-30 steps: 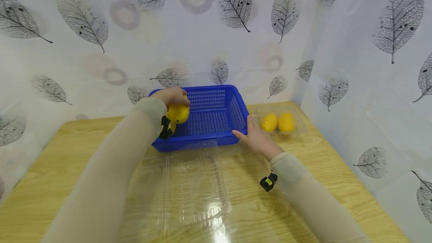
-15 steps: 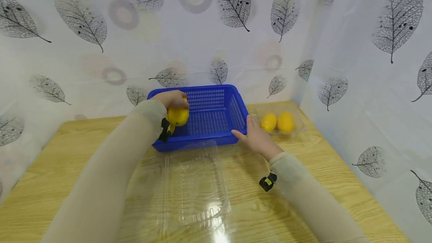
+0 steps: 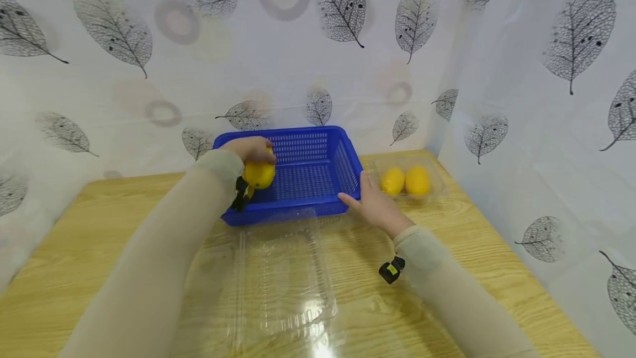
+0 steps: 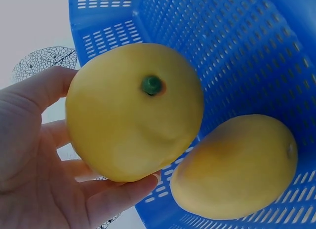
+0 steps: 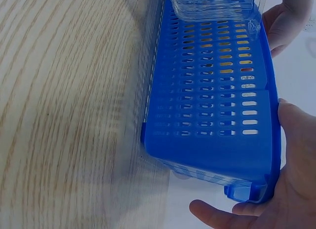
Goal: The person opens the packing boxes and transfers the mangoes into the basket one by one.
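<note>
In the head view a blue plastic basket with slotted walls stands near the back of the table. My left hand is over its left end and grips a yellow mango, fingers and thumb round its sides. The mango's green stem faces the left wrist camera. A second mango lies in the basket beside the held one. My right hand holds the basket's front right corner, thumb over the front rim and fingers along the right side, as the right wrist view also shows.
An open clear plastic clamshell box lies in front of the basket, one edge against its front wall. Right of the basket, another clear box holds two yellow fruits. A leaf-patterned curtain closes off the back and right of the wooden table.
My left hand has lowered slightly in the basket with the mango. The right hand keeps its place at the corner. The head view has shifted a little.
</note>
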{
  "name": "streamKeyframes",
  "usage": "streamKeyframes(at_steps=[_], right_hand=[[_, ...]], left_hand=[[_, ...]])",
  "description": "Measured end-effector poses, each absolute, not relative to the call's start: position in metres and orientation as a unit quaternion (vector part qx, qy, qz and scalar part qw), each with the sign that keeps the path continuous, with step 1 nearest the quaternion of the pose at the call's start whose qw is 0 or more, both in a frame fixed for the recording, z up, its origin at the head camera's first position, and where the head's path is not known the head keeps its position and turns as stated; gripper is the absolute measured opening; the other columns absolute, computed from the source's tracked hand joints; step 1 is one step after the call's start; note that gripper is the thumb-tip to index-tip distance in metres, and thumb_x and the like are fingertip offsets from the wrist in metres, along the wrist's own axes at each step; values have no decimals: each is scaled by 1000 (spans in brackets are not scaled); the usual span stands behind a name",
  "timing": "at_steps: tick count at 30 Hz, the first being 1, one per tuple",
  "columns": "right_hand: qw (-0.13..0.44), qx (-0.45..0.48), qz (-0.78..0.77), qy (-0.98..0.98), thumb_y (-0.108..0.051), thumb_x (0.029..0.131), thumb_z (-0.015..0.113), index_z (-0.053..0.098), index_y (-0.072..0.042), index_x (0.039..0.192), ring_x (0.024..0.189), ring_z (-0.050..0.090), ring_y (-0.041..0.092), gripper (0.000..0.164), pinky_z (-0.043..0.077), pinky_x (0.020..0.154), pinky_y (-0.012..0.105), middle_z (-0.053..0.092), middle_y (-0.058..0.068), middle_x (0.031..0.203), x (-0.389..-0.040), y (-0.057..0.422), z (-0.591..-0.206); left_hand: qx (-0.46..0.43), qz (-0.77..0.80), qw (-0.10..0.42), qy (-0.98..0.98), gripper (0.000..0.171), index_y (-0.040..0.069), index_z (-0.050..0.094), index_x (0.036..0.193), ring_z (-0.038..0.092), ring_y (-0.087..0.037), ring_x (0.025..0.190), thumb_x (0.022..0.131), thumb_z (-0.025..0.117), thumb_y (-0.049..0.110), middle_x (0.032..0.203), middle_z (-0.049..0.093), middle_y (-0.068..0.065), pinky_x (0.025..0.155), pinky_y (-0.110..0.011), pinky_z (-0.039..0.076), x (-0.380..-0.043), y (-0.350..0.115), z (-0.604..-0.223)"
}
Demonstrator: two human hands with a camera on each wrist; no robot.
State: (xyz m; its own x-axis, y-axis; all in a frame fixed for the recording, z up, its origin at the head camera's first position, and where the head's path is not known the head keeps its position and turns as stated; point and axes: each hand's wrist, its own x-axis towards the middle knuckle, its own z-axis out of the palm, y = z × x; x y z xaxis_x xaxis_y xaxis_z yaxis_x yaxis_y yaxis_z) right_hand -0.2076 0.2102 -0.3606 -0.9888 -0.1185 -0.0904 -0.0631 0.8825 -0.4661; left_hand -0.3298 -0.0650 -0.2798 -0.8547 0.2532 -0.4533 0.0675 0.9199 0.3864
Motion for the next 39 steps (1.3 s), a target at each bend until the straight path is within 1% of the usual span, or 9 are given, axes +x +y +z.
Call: streamKeyframes(at_steps=[7,12,18,26,28,32,35,37,39], right_hand=[[57,-47,-244,967,-70,86,33,-7,-3,148,133,26,41,100,28,103,54,-3,19,154,-207,211,-360],[50,-48,-243,968,-67,88,36,-5,-2,148,132,26,41,97,29,103,54,-1,20,153,-207,210,-362],[44,-48,-237,969,-71,85,33,-3,-1,148,131,28,41,101,29,103,54,-1,21,153,-209,211,-366],[47,-49,-241,968,-74,84,30,-5,-2,148,133,24,40,103,27,104,53,-2,20,153,-209,211,-364],[46,-50,-241,968,-76,82,28,-4,-2,148,134,22,39,104,26,105,52,-3,19,153,-209,211,-364],[48,-48,-237,969,-77,81,27,-4,-2,148,135,20,38,106,25,106,52,-4,19,153,-208,211,-363],[49,-45,-234,970,-75,83,29,-4,-2,148,135,21,39,103,25,105,52,-3,20,153,-208,211,-364],[49,-46,-233,970,-71,86,31,-4,-1,148,134,22,39,100,26,105,53,-2,21,153,-208,211,-364],[50,-47,-232,970,-69,88,33,-4,-1,148,134,23,40,98,27,104,53,-2,21,153,-208,210,-364]], left_hand=[[90,161,260,948,66,7,23,148,46,-33,112,92,51,27,141,33,-22,87,-43,47,-331,-64,-281],[94,138,254,953,65,6,25,147,47,-33,110,91,51,28,139,36,-22,88,-44,46,-330,-62,-282],[114,118,252,954,65,4,27,146,47,-32,109,90,52,27,138,39,-22,89,-43,45,-331,-58,-287],[125,111,256,952,64,2,28,145,50,-29,103,90,52,24,139,39,-21,83,-38,48,-333,-53,-293],[121,103,259,953,62,2,31,144,52,-28,101,91,52,25,135,43,-20,81,-37,49,-332,-51,-293],[120,74,267,953,49,2,47,132,54,-25,91,91,54,27,115,55,-16,74,-34,49,-331,-48,-293],[124,49,275,952,41,4,53,124,55,-24,86,91,55,28,107,57,-14,68,-32,49,-329,-45,-293],[128,34,279,951,44,5,52,128,54,-24,89,91,54,28,115,56,-15,70,-32,48,-328,-44,-293],[131,28,284,949,49,6,47,135,53,-25,96,92,53,28,127,52,-16,76,-34,48,-327,-43,-293]])
